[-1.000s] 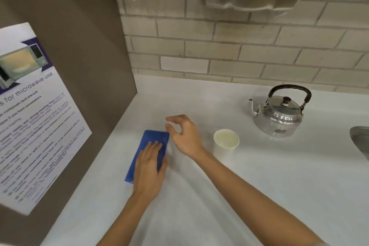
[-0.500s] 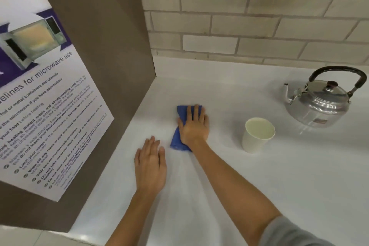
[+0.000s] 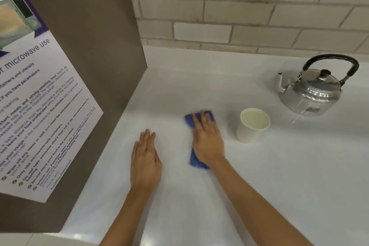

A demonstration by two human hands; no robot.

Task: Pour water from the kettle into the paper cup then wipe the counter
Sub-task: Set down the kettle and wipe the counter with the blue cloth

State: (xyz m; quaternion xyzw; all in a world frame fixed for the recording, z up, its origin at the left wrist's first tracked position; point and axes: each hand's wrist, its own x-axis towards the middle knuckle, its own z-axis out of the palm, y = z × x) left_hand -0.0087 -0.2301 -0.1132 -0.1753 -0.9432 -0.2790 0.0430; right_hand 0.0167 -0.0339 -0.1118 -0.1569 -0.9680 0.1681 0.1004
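My right hand (image 3: pixel 207 140) presses flat on a folded blue cloth (image 3: pixel 194 161) on the white counter (image 3: pixel 279 166); blue shows beyond the fingertips and under the wrist. My left hand (image 3: pixel 145 160) lies palm down on the bare counter, a hand's width to the left of the cloth, holding nothing. A white paper cup (image 3: pixel 252 126) with water in it stands upright just right of my right hand. The shiny metal kettle (image 3: pixel 311 92) with a black handle sits upright at the back right, spout pointing left.
A brown side panel (image 3: pixel 89 66) with a microwave-use poster (image 3: pixel 36 106) walls off the counter on the left. A pale brick wall (image 3: pixel 239 16) runs along the back. The counter's front edge lies at the bottom left.
One second ago my left hand lay on the cloth; my right hand took it over. Since half a second ago the right hand and cloth have slid toward the cup.
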